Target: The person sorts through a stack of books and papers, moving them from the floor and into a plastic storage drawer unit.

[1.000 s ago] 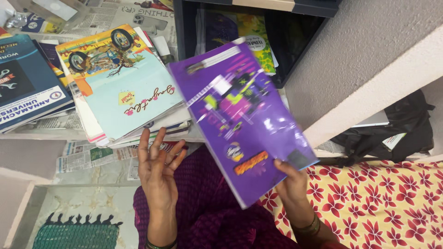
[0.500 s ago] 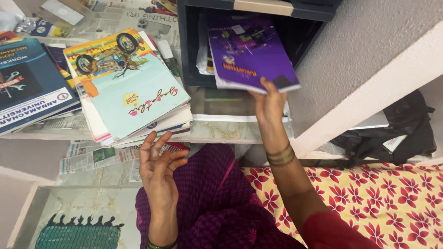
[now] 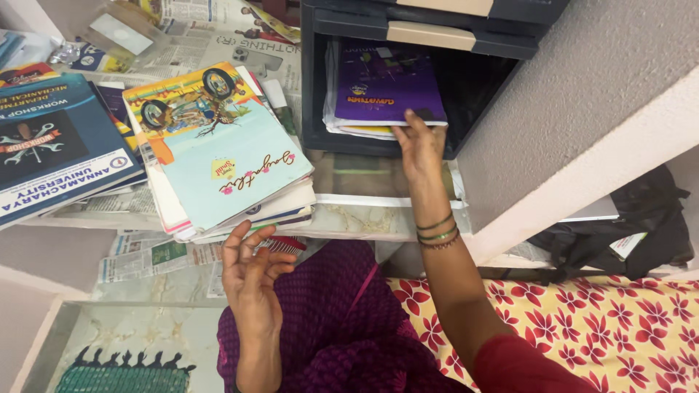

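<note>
Nearest the camera, the left hand (image 3: 251,280) hovers palm-up over a purple-clad lap, fingers loosely spread and holding nothing, just below the front edge of the stone shelf (image 3: 364,218). Its fingertips sit close to a small red comb (image 3: 280,244) that pokes out under that edge. On the shelf above lies a slanting stack of books (image 3: 218,156), topped by a pale blue cover with a picture of a cycle; a dark blue book (image 3: 54,149) lies toward the shelf's left end, on newspaper (image 3: 204,44). Farther back, the right hand (image 3: 417,145) reaches into an open dark drawer (image 3: 313,94), fingers pressed flat on the near edge of a purple book (image 3: 382,91), not curled round it. The purple book lies on top of other papers inside the drawer. At the far right a black bag (image 3: 626,222) rests under a slanted ledge.
</note>
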